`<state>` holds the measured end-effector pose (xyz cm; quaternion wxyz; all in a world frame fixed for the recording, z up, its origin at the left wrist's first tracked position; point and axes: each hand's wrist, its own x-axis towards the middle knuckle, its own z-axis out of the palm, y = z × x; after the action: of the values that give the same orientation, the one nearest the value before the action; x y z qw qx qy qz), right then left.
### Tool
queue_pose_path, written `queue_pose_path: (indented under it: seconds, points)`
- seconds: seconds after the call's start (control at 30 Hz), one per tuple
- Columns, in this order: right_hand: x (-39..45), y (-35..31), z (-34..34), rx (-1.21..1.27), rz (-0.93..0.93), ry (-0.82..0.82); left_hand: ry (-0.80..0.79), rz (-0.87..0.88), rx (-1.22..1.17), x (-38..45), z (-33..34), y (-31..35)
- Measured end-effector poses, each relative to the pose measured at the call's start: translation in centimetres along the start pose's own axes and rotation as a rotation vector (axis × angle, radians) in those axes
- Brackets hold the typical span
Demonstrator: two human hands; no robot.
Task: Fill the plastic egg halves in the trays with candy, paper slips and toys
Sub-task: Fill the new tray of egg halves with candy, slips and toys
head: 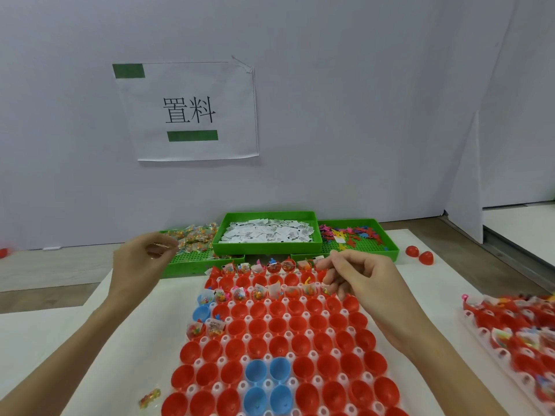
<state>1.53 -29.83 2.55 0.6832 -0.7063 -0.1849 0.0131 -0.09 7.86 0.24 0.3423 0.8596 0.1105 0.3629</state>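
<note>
- Egg halves (279,334), mostly red with a few blue, sat open side up in the pitted tray (288,334) right in front of me, so things could be dropped straight in.
- Only the far rows and two cups at the left edge held fillings; the rest were bare, so I judged the job barely begun.
- My right hand (357,283) hovered over the far right cups, fingers curled downward; whether they pinched anything I could not tell.
- My left hand (144,259) was raised beside the candy bin (192,259), fingertips pinched on something small I could not make out.
- Paper slips (267,234) and toys (351,235) waited in green bins behind the tray, within easy reach.
- One candy packet (149,397) lay stray on the table (45,340).
</note>
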Motion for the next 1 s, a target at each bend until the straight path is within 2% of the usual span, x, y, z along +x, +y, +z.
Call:
queue_pose_path:
  seconds: [0.1,0.27,0.33,0.47,0.7,0.8,0.9,1.0]
  points:
    - [0.2,0.3,-0.1,-0.011,0.010,0.008,-0.067,-0.063,-0.320,-3.7,-0.5,2.8]
    - [1.0,1.3,0.2,-0.173,-0.013,0.051,-0.150,-0.112,-0.502,-9.7,-1.1,6.1]
    - [2.1,1.7,0.6,-0.336,-0.053,0.070,-0.180,-0.095,-0.505,-10.7,-1.1,6.6]
    - [6.2,2.1,2.0,-0.702,-0.130,0.002,-0.250,-0.040,-0.492,-10.8,-1.7,6.1]
    - [14.5,2.5,3.7,-1.099,-0.106,-0.179,-0.132,0.065,-0.476,-10.7,-2.4,5.5]
    - [16.3,3.4,3.6,-1.237,-0.014,-0.313,-0.097,0.089,-0.470,-10.6,-2.6,5.3]
    - [17.4,2.9,3.9,-1.278,-0.017,-0.385,-0.096,0.097,-0.454,-10.6,-2.7,5.1]
    - [18.1,2.5,4.2,-1.285,-0.007,-0.354,-0.095,0.090,-0.439,-10.5,-2.7,4.9]
